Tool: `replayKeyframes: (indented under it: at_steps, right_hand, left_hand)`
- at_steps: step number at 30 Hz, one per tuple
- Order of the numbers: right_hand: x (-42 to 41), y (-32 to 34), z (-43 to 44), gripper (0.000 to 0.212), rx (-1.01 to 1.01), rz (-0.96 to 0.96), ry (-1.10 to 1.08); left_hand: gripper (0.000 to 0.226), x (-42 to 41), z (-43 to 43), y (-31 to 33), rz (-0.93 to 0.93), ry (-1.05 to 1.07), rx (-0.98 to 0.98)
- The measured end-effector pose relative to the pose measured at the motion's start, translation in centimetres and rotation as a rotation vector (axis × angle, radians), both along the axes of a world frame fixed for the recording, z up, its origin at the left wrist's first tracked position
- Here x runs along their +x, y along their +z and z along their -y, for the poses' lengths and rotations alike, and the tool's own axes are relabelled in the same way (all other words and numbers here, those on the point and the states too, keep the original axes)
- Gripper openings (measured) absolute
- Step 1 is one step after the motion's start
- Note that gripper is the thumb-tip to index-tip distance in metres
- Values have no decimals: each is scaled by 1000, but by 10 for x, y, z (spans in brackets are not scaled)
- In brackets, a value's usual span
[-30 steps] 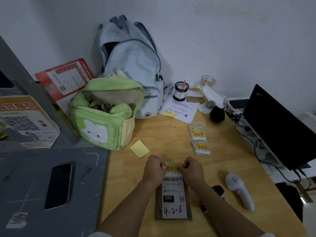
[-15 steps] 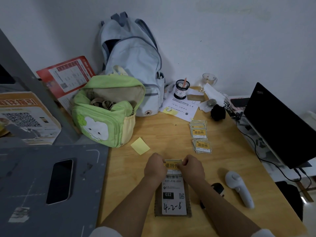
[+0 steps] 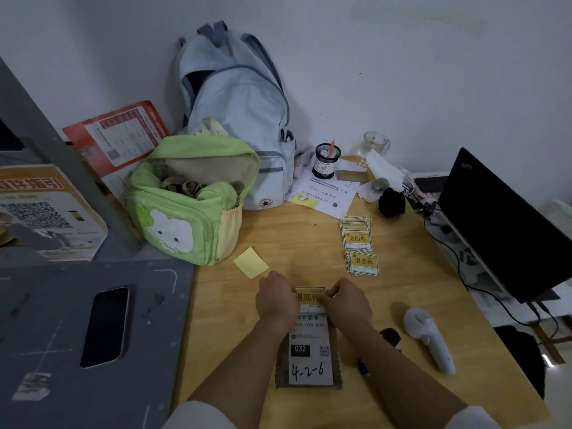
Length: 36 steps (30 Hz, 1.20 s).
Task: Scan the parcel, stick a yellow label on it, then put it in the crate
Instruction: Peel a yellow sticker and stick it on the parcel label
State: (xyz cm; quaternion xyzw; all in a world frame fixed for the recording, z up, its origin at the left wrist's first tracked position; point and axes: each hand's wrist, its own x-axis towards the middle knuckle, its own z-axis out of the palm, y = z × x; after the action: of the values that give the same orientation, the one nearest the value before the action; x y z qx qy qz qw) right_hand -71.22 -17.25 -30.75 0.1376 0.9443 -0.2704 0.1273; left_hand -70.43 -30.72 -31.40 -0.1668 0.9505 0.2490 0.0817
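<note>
"Both hands are on the yellow label [image 3: 309, 297], right?"

"Yes. Left hand [image 3: 276, 301] pinches its left edge, right hand [image 3: 346, 300] pinches its right edge. They hold it at the far end of the parcel [image 3: 309, 351]."

"Where is the parcel?"

"Flat on the wooden table [image 3: 433, 305], just left of the white scanner [image 3: 428, 337]."

"Has anything changed?"

"Not much. The hands have stayed on the label like before. The parcel has not moved. The spare labels [image 3: 360, 246] still lie beyond the scanner."

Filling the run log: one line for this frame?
step: labelling | left hand + right hand: pinching yellow label onto parcel far end | scanner: on desk, idle | crate: not seen
</note>
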Motion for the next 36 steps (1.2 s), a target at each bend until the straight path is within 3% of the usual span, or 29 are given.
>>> replayKeyframes:
  at_steps: [3, 6, 9, 13, 16, 21, 28, 32, 34, 36]
  right_hand:
    - [4, 3, 4, 20, 228, -165, 187]
    - [10, 0, 13, 26, 291, -270, 425]
    - [18, -8, 18, 42, 278, -205, 589]
    - [21, -20, 9, 55, 280, -28, 561]
    - [20, -24, 4, 57, 236, 27, 502]
    - [17, -24, -6, 55, 161, 47, 422]
    - [21, -19, -4, 55, 9, 96, 324]
    - [28, -25, 0, 58, -331, 47, -34]
    - [25, -31, -5, 45, -487, 126, -297]
    - [26, -33, -10, 27, -550, 275, -377]
  left_hand:
    - [28, -6, 8, 5, 37, -58, 21]
    - [23, -6, 5, 5, 17, -111, 83]
    - [29, 3, 2, -4, -4, -198, 154]
    - [49, 10, 9, -10, 83, -311, 95]
    - [58, 14, 11, -11, 185, -364, 84]
    - [52, 13, 22, -16, 219, -402, 109]
    - [59, 25, 16, -14, 210, -157, 392]
    - [68, 31, 10, -4, 279, 110, 567]
    - [71, 30, 12, -6, 300, 238, 662]
    - [71, 30, 15, -13, 346, 365, 738]
